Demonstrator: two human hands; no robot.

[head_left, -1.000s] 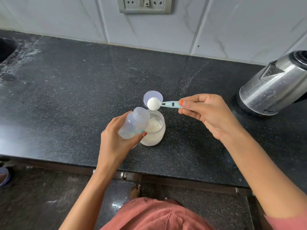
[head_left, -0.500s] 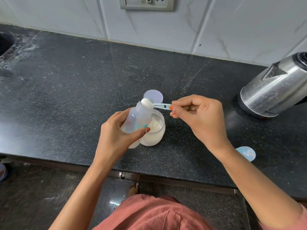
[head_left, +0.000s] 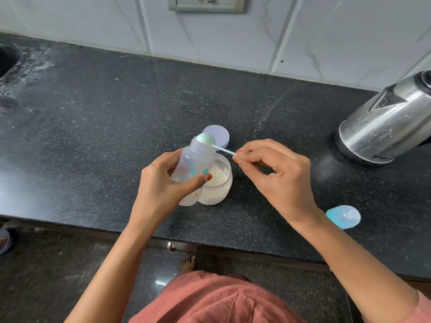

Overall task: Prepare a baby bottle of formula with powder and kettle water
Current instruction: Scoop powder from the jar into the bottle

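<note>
Left hand gripped the bottle, right hand pinched the scoop.
Scoop bowl faced down over the mouth, powder hidden; kettle was cropped.

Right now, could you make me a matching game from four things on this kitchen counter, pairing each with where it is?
Things:
1 bottle
2 scoop
3 kettle
4 blue cap

Places:
a lying near the front edge of the counter
b turned over at the bottle's mouth, pinched by the right hand
c gripped tilted by the left hand
d standing at the counter's right end

Pairs: 1-c, 2-b, 3-d, 4-a.
</note>
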